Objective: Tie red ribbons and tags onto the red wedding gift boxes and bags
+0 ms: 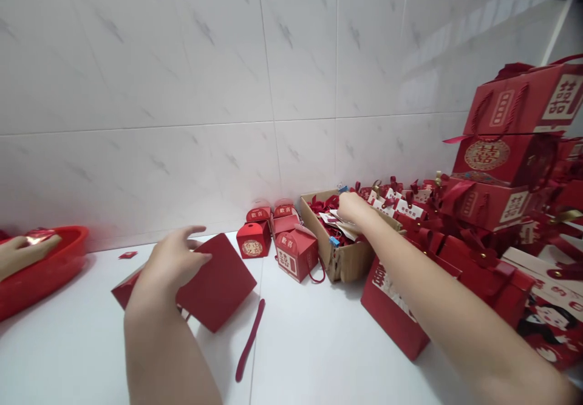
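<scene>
My left hand rests on a flat red paper bag lying on the white floor, fingers spread over its top edge. My right hand reaches into an open cardboard box full of red ribbons and small tags; its fingers curl down among them and what they grip is hidden. A loose red ribbon strip lies on the floor just right of the bag.
Several small red gift boxes stand by the tiled wall. Stacked red gift bags and flat bags crowd the right. At the far left another person's hand rests in a red basin.
</scene>
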A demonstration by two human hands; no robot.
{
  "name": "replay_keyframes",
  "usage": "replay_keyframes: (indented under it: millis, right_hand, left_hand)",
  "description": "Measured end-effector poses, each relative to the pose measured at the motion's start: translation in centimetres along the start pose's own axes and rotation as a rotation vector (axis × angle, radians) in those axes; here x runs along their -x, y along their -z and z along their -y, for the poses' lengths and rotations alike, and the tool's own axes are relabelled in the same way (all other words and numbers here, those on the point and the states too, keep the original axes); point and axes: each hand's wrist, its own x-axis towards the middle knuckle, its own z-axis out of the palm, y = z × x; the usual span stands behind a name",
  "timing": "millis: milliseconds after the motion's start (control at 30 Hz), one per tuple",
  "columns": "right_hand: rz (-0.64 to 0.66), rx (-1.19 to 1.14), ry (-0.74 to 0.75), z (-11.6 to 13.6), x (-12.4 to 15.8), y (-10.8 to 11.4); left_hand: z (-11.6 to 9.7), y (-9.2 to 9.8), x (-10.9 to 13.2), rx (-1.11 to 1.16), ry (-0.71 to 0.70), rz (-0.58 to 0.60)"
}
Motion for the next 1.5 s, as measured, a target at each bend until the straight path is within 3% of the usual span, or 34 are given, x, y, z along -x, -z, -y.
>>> replay_keyframes:
  millis: [100, 233, 300, 400, 533, 667, 733, 800, 900, 1067, 1367, 1500]
  right_hand:
    - [0.088, 0.056, -0.073, -0.7, -2.6, -1.9]
    - [0.131, 0.073, -0.127, -1.6, -2.9, -4.8]
    - [0.109, 0.059, -0.136, -1.6, -2.7, -5.2]
    - [0.021, 0.016, -0.136, -1.2, -2.5, -4.1]
    - [-0.218, -0.093, -0.084, -1.3, -0.5, -0.5]
    - [-0.568, -0.269, 0.056, -2.7, 4.9, 2.0]
    - [-0.898, -0.676, 0.227, -3.5, 7.8, 2.2]
    - [-0.989, -0.916, 0.285, -3.9, 10.1, 1.9]
    - [-0.917, -1.080, 0.301, -3.8, 11.7, 1.7]
    - [-0.698, -1.239, 0.414, -3.6, 11.3, 1.8]
    - [-0.132, -1.077, 0.702, -4.3, 11.9, 1.8]
    - [-0.066, -1.094, 0.712, -4.4, 12.3, 2.0]
  left_hand:
    - [-1.9, -0.5, 1.7, 0.030, -0.142, 0.062]
    - [-4.6, -2.4, 3.1, 0.156, -0.322, 0.167]
    - [-5.6, -3.9, 3.4, 0.192, -0.398, 0.238]
    - [-6.8, -6.6, 3.7, 0.210, -0.502, 0.314]
    - [-7.9, -9.5, 4.3, 0.196, -0.642, 0.395]
    - [-8.4, -10.0, 4.8, 0.152, -0.693, 0.448]
    - [-8.4, -9.6, 4.7, 0.097, -0.688, 0.486]
    - [-8.4, -9.3, 4.5, 0.053, -0.700, 0.520]
    - [-8.5, -9.4, 4.2, 0.032, -0.747, 0.529]
    - [-8.8, -10.4, 3.6, 0.024, -0.812, 0.610]
    - [-9.2, -11.3, 3.0, -0.056, -0.757, 0.660]
    - [-8.8, -9.6, 3.1, -0.097, -0.723, 0.720]
